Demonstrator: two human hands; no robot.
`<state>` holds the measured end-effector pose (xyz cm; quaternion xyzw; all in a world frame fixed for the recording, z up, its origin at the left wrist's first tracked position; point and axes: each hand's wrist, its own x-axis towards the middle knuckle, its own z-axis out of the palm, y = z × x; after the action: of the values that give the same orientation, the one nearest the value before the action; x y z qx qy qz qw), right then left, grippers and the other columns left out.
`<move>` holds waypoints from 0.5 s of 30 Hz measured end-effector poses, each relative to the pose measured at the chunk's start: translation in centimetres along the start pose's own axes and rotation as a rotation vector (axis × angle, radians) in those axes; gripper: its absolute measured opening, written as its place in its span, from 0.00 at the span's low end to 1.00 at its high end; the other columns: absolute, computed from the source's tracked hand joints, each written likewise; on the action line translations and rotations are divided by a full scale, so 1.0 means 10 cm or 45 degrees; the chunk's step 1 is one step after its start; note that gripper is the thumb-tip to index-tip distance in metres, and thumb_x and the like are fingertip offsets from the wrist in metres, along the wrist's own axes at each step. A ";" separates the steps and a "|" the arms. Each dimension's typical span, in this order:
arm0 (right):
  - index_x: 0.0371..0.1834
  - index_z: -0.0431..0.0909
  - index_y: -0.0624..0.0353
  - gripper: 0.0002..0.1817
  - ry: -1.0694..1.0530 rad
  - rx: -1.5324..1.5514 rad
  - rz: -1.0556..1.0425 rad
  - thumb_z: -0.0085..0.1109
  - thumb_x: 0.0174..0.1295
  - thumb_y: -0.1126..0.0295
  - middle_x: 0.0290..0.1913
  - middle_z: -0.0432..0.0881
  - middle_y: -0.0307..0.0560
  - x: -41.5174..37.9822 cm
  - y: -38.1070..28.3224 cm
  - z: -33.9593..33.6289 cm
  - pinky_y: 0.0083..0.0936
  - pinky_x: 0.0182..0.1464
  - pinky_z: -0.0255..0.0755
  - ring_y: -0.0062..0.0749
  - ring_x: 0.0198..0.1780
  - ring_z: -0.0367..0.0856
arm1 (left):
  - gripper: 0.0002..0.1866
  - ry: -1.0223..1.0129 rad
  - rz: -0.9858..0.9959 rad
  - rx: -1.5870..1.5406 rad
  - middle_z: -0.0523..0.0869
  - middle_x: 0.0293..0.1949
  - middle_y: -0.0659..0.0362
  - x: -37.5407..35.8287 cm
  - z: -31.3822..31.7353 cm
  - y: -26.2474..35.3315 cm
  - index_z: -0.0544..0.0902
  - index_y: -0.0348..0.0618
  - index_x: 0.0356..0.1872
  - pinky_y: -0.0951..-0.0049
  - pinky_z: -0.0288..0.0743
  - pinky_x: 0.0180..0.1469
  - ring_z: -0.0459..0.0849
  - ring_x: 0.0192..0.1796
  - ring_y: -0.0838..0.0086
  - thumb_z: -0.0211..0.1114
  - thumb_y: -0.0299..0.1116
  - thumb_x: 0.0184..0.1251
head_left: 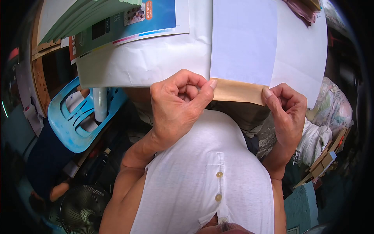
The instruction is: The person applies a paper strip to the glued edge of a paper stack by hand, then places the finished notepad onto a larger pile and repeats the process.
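Observation:
A strip of brown tape runs along the near edge of a white sheet of paper. My left hand pinches the strip's left end between thumb and forefinger. My right hand pinches its right end. The sheet lies on a larger creased white paper that covers the table top. Both hands are at the table's near edge, just above my white buttoned shirt.
Printed colour sheets and a stack of pale green paper lie at the far left of the table. A blue plastic chair stands below left, a fan beneath it. Cloth bundles and cardboard pieces sit at right.

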<state>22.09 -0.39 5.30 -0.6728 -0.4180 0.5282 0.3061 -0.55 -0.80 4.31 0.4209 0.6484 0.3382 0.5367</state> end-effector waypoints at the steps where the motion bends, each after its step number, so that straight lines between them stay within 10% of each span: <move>1: 0.24 0.79 0.65 0.13 0.000 0.003 -0.002 0.66 0.68 0.73 0.19 0.68 0.24 0.00 0.00 0.00 0.14 0.26 0.46 0.05 0.23 0.56 | 0.06 -0.001 -0.002 -0.001 0.81 0.16 0.67 0.00 0.00 0.00 0.85 0.33 0.33 0.89 0.65 0.20 0.75 0.17 0.91 0.72 0.25 0.69; 15: 0.24 0.80 0.66 0.13 -0.004 0.016 0.024 0.66 0.67 0.75 0.19 0.68 0.23 0.01 0.00 -0.01 0.14 0.25 0.47 0.05 0.22 0.57 | 0.07 0.035 -0.080 0.006 0.81 0.16 0.67 0.01 0.02 0.05 0.86 0.33 0.31 0.89 0.61 0.19 0.74 0.16 0.91 0.73 0.25 0.68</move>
<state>22.16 -0.31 5.23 -0.6741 -0.4086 0.5347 0.3046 -0.24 -0.46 4.69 0.3970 0.6692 0.3255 0.5372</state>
